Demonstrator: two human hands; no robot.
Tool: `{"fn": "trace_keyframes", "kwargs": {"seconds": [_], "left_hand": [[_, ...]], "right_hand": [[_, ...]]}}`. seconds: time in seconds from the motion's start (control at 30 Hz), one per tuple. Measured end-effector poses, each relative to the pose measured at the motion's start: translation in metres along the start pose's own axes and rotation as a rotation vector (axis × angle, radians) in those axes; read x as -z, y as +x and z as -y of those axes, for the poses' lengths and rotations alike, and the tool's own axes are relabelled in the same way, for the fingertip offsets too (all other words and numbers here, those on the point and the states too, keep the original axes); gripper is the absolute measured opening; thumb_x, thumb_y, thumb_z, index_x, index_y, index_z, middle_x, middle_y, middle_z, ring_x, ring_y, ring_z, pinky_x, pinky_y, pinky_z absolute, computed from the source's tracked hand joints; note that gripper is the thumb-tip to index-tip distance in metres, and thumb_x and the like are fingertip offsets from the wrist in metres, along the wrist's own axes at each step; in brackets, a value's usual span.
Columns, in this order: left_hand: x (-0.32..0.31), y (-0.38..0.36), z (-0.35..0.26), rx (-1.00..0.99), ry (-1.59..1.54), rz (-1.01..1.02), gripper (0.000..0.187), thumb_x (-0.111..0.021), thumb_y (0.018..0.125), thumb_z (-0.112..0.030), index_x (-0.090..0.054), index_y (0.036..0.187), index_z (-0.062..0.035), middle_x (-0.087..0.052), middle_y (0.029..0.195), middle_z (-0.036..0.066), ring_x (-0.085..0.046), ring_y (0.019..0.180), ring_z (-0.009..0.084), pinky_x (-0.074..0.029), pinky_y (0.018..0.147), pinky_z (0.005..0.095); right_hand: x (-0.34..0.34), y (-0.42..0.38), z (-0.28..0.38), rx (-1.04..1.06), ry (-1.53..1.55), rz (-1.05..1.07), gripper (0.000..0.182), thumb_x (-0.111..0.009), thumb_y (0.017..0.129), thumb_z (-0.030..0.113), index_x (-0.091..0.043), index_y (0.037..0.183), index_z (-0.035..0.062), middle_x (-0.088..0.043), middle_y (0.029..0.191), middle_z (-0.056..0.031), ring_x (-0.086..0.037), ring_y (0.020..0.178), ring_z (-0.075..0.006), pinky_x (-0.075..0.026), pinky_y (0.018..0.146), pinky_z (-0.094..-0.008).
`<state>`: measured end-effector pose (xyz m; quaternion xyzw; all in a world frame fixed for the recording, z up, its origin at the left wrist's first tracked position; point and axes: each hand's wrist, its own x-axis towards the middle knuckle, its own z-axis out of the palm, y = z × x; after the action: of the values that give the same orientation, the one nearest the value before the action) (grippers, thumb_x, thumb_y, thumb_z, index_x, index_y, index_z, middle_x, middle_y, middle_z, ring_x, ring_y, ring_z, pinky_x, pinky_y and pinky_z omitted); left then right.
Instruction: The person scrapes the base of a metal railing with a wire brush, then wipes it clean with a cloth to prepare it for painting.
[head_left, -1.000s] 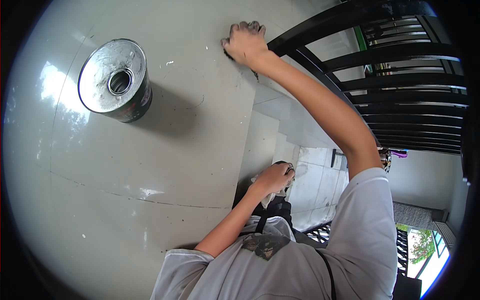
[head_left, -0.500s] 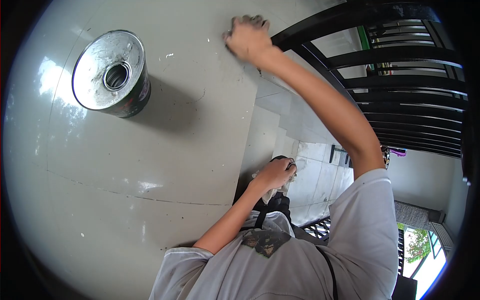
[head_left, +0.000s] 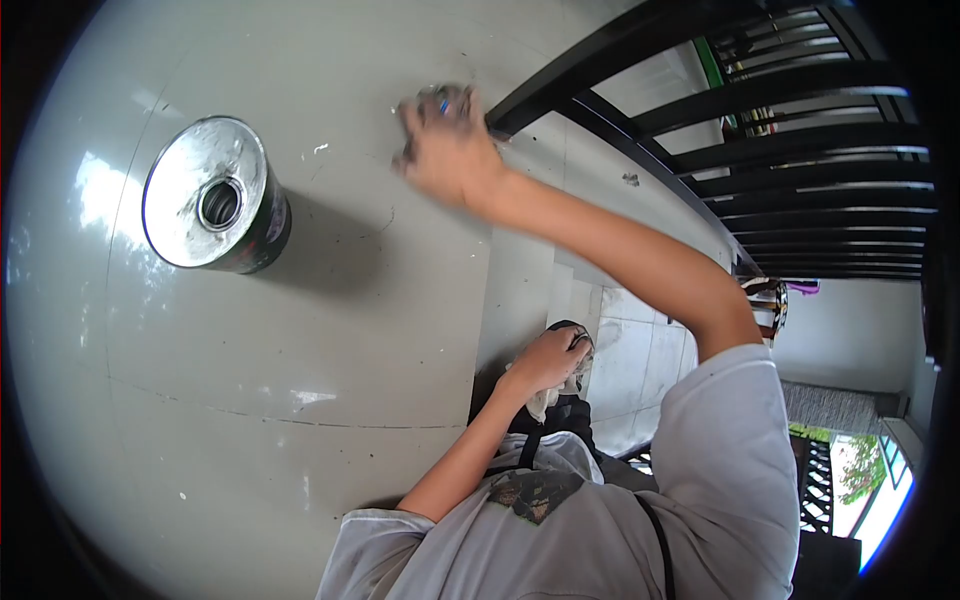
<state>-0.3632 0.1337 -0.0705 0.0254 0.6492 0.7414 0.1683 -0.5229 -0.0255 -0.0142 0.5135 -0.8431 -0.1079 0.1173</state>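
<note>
My right hand (head_left: 450, 160), arm stretched forward, is closed around a dirty grey crumpled rag (head_left: 440, 101) over the glossy tiled surface. Its fingers are blurred, and a small blue patch shows on the rag. My left hand (head_left: 552, 358) stays low, close to my knee, its fingers closed on a whitish cloth (head_left: 543, 403) that hangs below it. Something dark beside those fingers is too small to name. Left of my right hand stands a metal can (head_left: 208, 195), upright, with a round opening in its silvery top. Neither hand touches the can.
A black slatted railing (head_left: 780, 130) runs along the right side, near my right forearm. The pale tiled surface (head_left: 270, 345) carries small white flecks and dark marks. It has an edge beside my left hand, with lower tiles (head_left: 625, 345) beyond.
My right hand has swept left and nearer to me with the rag, away from the railing. The view has shifted slightly. My left hand stays about where it was.
</note>
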Motion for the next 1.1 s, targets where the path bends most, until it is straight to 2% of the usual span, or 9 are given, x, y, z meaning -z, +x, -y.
{"fn": "trace_keyframes", "kwargs": {"seconds": [0.1,0.13,0.53,0.63,0.7,0.8,0.93,1.03,1.1], "left_hand": [[-0.003,-0.003,0.006,-0.005,0.016,-0.022,0.038,-0.048,0.09,-0.032,-0.059,0.103,0.0027,-0.062,0.075,0.023,-0.061,0.068,0.036,-0.047,0.07,0.0423],[0.0,-0.001,0.006,0.001,0.015,-0.029,0.039,-0.048,0.09,-0.032,-0.06,0.102,0.0029,-0.062,0.074,0.022,-0.061,0.066,0.0353,-0.047,0.068,0.0421],[0.0,-0.002,-0.005,0.046,0.032,-0.025,0.038,-0.048,0.09,-0.031,-0.059,0.102,0.0037,-0.062,0.077,0.023,-0.062,0.072,0.0363,-0.046,0.069,0.0419],[0.009,-0.006,-0.01,0.068,-0.051,0.065,0.037,-0.047,0.09,-0.031,-0.059,0.099,0.0031,-0.062,0.075,0.023,-0.062,0.072,0.035,-0.046,0.068,0.0419],[0.014,-0.006,-0.01,-0.011,-0.065,0.054,0.038,-0.046,0.09,-0.032,-0.059,0.097,0.003,-0.062,0.074,0.022,-0.062,0.072,0.0345,-0.046,0.068,0.0425],[0.008,-0.005,-0.009,0.025,0.002,0.018,0.039,-0.046,0.091,-0.033,-0.059,0.097,0.0034,-0.063,0.075,0.021,-0.062,0.072,0.0353,-0.047,0.068,0.041],[0.007,-0.001,-0.001,0.025,-0.083,0.028,0.036,-0.047,0.09,-0.03,-0.06,0.095,0.0039,-0.063,0.079,0.022,-0.062,0.072,0.0353,-0.047,0.07,0.0404],[0.006,-0.004,-0.008,0.056,-0.005,0.02,0.035,-0.048,0.09,-0.028,-0.059,0.095,0.0042,-0.063,0.077,0.022,-0.061,0.068,0.0325,-0.047,0.069,0.0393],[0.001,-0.005,0.004,-0.037,-0.041,-0.002,0.035,-0.048,0.09,-0.029,-0.06,0.095,0.004,-0.061,0.071,0.02,-0.06,0.065,0.0306,-0.046,0.066,0.039]], "right_hand": [[0.003,0.021,-0.019,-0.175,0.079,0.175,0.058,-0.05,0.082,0.04,-0.045,0.124,0.0003,-0.051,0.118,-0.024,-0.043,0.116,-0.0434,-0.028,0.1,-0.0591],[-0.002,0.001,0.001,-0.094,-0.051,-0.021,0.057,-0.05,0.082,0.04,-0.046,0.123,0.0,-0.053,0.115,-0.0234,-0.045,0.114,-0.0422,-0.028,0.099,-0.0581],[-0.007,0.025,-0.028,-0.151,0.035,0.106,0.06,-0.05,0.082,0.045,-0.048,0.124,0.0022,-0.054,0.114,-0.0219,-0.041,0.118,-0.0459,-0.027,0.1,-0.0602],[-0.002,-0.018,0.011,-0.012,-0.087,-0.078,0.052,-0.05,0.083,0.041,-0.051,0.114,-0.0006,-0.055,0.109,-0.022,-0.043,0.115,-0.0428,-0.03,0.098,-0.0581],[0.003,-0.028,0.006,0.176,-0.032,-0.054,0.05,-0.051,0.083,0.04,-0.052,0.111,-0.0012,-0.056,0.109,-0.0225,-0.044,0.114,-0.0415,-0.032,0.096,-0.0574],[-0.002,0.019,-0.044,-0.098,0.052,0.252,0.057,-0.054,0.08,0.042,-0.051,0.121,0.0028,-0.053,0.114,-0.0213,-0.042,0.117,-0.0418,-0.029,0.1,-0.0592],[-0.002,-0.023,-0.007,0.175,0.048,-0.14,0.053,-0.051,0.082,0.038,-0.051,0.115,-0.0041,-0.056,0.11,-0.0224,-0.045,0.113,-0.0422,-0.031,0.097,-0.0589],[0.0,0.02,-0.046,-0.119,0.095,0.246,0.059,-0.053,0.081,0.039,-0.047,0.125,0.0,-0.054,0.114,-0.0216,-0.042,0.117,-0.0441,-0.026,0.102,-0.0598],[-0.006,-0.004,-0.016,-0.1,0.048,0.074,0.058,-0.053,0.081,0.038,-0.047,0.124,-0.001,-0.055,0.114,-0.0215,-0.042,0.117,-0.0431,-0.026,0.102,-0.0591]]}}
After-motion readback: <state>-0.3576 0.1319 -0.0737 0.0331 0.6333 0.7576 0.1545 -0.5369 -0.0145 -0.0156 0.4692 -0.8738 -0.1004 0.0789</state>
